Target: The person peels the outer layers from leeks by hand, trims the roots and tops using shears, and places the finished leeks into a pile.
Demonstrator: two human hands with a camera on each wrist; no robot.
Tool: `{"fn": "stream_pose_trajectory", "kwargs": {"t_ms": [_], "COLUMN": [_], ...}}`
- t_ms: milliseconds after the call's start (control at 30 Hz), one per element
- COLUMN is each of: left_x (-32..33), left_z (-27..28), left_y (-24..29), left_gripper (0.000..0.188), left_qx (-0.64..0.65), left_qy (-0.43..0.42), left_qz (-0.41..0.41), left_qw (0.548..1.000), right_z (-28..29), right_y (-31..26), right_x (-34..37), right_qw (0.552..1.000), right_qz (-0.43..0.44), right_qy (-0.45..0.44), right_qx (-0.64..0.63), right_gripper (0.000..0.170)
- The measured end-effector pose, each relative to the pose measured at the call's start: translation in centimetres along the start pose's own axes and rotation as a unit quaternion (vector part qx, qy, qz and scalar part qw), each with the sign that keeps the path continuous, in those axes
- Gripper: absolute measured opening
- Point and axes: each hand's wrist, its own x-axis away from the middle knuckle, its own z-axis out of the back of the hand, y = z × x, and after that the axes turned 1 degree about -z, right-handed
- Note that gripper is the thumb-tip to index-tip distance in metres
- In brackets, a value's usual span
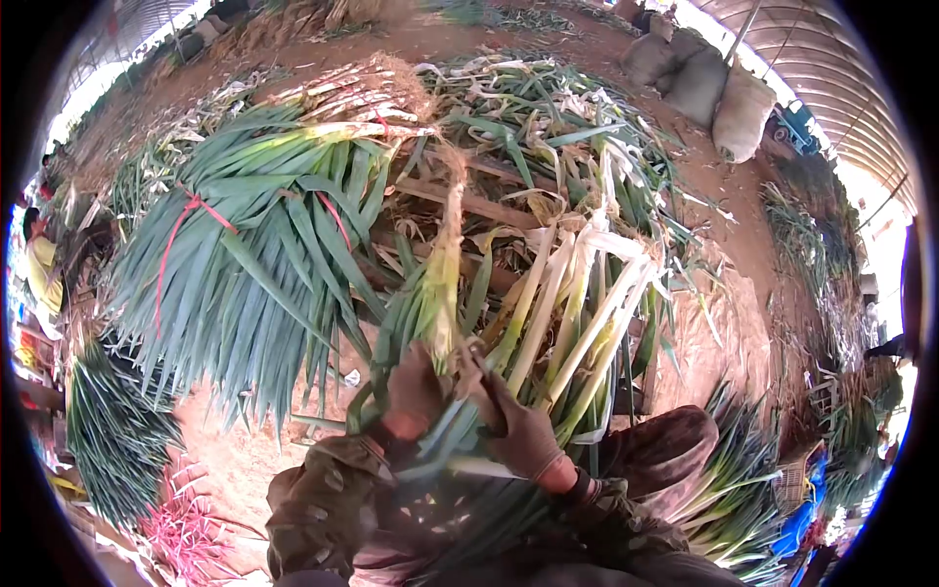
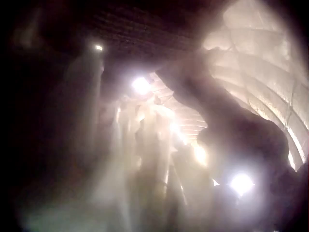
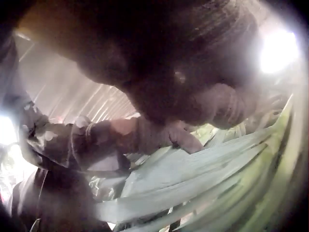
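Being worked between two gloved hands, a leek (image 1: 447, 259) is held over the near edge of a wooden rack (image 1: 469, 203), its roots pointed toward the far edge. It is gripped near its leafy end by the left hand (image 1: 411, 389), whose fingers are curled round; just beside, it is apparently pinched by the right hand (image 1: 520, 430), nearly closed. Loose leeks (image 1: 604, 303) are leaned along the rack's right side, while a bundle (image 1: 230, 269) bound with red ties (image 1: 194, 203) is spread at its left. Outer leaves are probably being stripped; for the next move, the leek should be steadied by one hand while withered skin is drawn off by the other.
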Motion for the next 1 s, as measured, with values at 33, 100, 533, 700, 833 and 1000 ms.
{"fn": "stream_pose_trajectory", "kwargs": {"t_ms": [33,100,533,700,833,1000], "left_x": [1.2,1.7,0.7,0.3,0.1,-0.1], "left_z": [0.3,-0.5,1.2,1.1,1.5,2.1], "left_y": [0.8,0.9,1.8,1.8,1.7,2.6], "left_gripper": [0.052,0.055,0.054,0.048,0.042,0.039], "left_qx": [0.015,0.075,-0.044,-0.044,-0.055,-0.037], "left_qy": [-0.003,0.052,-0.045,-0.051,-0.059,-0.077], "left_qz": [0.007,-0.051,-0.005,0.005,-0.001,0.027], "left_qw": [1.000,0.995,0.998,0.998,0.997,0.996], "right_z": [-0.4,-0.3,-1.9,-2.3,-2.5,-1.9], "right_y": [0.3,0.5,-0.3,0.3,0.4,0.9], "right_x": [0.4,1.4,5.7,3.2,0.4,-3.8], "right_qw": [0.997,0.998,0.997,0.998,0.996,0.992], "right_qz": [0.034,0.030,-0.078,-0.034,-0.062,-0.062], "right_qy": [0.067,0.060,-0.014,-0.005,0.012,0.044], "right_qx": [-0.035,-0.016,0.021,0.058,0.070,0.099], "right_gripper": [0.092,0.092,0.089,0.089,0.090,0.088]}}
